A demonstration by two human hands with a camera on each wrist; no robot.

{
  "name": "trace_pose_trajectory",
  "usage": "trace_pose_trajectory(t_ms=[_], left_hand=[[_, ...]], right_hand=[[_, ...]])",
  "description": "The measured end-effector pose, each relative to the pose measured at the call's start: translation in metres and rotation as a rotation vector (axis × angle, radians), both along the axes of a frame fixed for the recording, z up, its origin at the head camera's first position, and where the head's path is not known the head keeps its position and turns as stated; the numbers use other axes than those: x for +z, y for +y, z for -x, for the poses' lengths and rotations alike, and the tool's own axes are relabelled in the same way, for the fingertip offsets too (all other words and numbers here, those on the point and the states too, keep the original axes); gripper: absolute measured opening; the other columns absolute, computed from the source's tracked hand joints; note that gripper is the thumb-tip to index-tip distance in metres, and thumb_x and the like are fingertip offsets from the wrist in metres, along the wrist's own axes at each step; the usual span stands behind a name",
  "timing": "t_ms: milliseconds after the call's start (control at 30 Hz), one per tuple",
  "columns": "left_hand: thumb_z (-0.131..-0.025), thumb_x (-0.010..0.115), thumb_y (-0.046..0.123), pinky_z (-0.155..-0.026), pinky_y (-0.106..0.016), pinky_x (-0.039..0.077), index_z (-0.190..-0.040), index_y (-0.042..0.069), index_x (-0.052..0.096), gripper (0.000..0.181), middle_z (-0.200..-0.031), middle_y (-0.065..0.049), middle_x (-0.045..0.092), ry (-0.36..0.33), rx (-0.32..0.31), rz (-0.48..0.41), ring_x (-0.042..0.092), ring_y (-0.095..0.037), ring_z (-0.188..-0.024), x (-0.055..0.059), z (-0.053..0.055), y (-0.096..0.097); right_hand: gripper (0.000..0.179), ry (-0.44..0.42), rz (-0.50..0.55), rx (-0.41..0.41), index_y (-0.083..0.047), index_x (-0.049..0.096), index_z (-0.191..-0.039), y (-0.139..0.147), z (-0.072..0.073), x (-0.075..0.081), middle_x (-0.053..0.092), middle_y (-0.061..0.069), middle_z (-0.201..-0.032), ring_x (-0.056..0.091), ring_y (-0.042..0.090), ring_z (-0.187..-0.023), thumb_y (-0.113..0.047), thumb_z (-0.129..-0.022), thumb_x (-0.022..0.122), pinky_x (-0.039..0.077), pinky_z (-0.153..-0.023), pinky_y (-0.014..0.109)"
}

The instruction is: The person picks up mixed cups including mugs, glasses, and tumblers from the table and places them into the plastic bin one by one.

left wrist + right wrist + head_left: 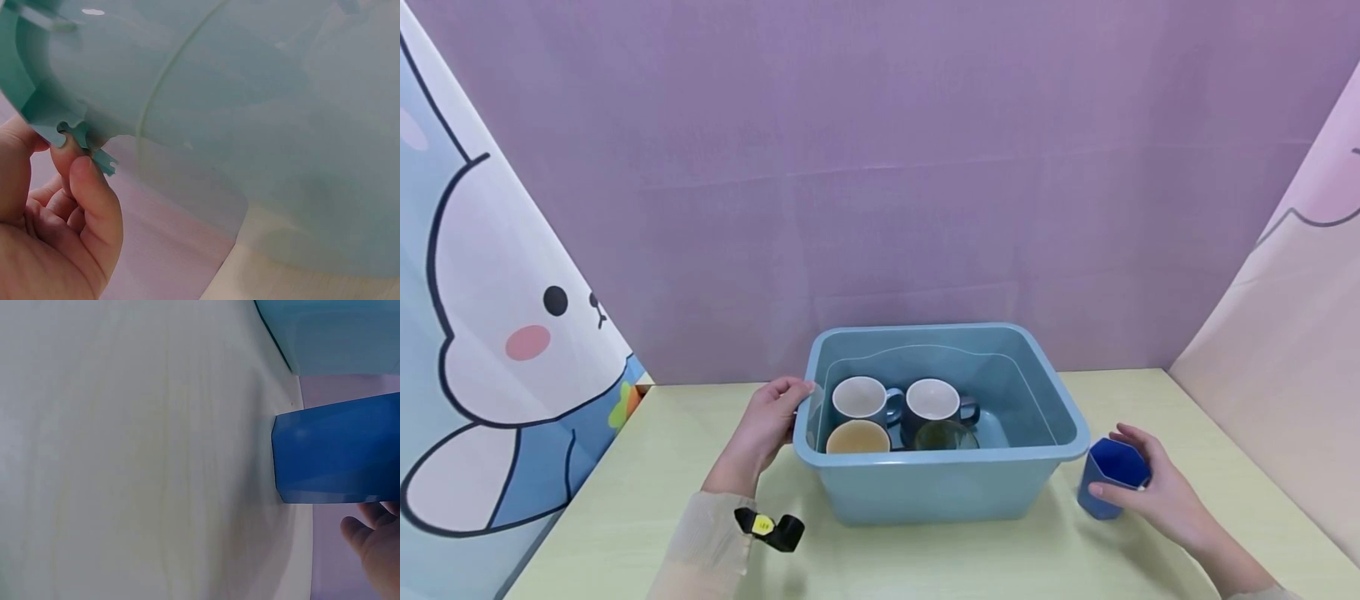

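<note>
A blue-grey plastic basin (925, 492) stands on the table with several cups inside. My left hand (771, 417) grips its left rim, fingers curled under the edge; the left wrist view shows that hand (69, 219) pinching the rim's underside lip (78, 131). To the right of the basin, my right hand (1161, 492) holds a blue faceted cup (1101, 492), mouth up, thumb at its near side and fingers round the far side. In the right wrist view the blue cup (337, 453) hides most of the fingers. Whether its base touches the table I cannot tell.
Inside the basin sit a blue mug (859, 397) with a white interior, a dark mug (932, 400), a cup with a tan interior (857, 437) and a dark green glass (946, 436). A purple cloth (910, 183) hangs behind the pale table (647, 500).
</note>
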State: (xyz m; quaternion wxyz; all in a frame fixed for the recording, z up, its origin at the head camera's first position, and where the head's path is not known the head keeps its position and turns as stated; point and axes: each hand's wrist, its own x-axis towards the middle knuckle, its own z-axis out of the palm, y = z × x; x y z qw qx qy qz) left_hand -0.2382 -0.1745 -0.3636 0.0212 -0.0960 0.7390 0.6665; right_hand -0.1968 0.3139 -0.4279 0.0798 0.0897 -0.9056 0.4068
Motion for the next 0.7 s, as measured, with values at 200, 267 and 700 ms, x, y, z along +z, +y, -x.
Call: trace_pose_trajectory(t_ms=[200,267,700], left_hand=[[-0.094,0.055,0.033,-0.067,-0.029,0.055,-0.110,0.003,0.058,0.034,-0.088,-0.006,0.062,0.004,-0.007,-0.006,0.060,-0.015,-0.069,0.0010,-0.0006,-0.0004],[-0.094,0.055,0.034,-0.067,-0.028,0.055,-0.111,0.003,0.058,0.035,-0.088,-0.005,0.062,0.006,-0.009,-0.007,0.060,-0.015,-0.069,0.0014,-0.0007,-0.0007],[-0.094,0.055,0.034,-0.066,-0.028,0.054,-0.108,0.006,0.059,0.031,-0.086,-0.003,0.062,0.001,-0.003,-0.011,0.060,-0.015,-0.068,0.0034,-0.0018,0.0002]], right_hand=[[0.084,-0.046,-0.043,-0.035,0.001,0.027,-0.142,0.0017,-0.0005,-0.0004,0.047,0.027,-0.131,0.046,-0.012,-0.097,-0.021,-0.078,0.077,0.045,-0.074,0.015],[0.083,-0.063,-0.050,-0.047,0.000,0.028,-0.142,0.0018,-0.0007,-0.0005,0.048,0.027,-0.129,0.051,-0.003,-0.097,-0.023,-0.078,0.077,0.046,-0.073,0.017],[0.076,-0.094,-0.022,-0.061,0.000,0.033,-0.138,0.0017,-0.0012,-0.0007,0.050,0.029,-0.127,0.057,0.015,-0.102,-0.025,-0.080,0.075,0.048,-0.070,0.018]])
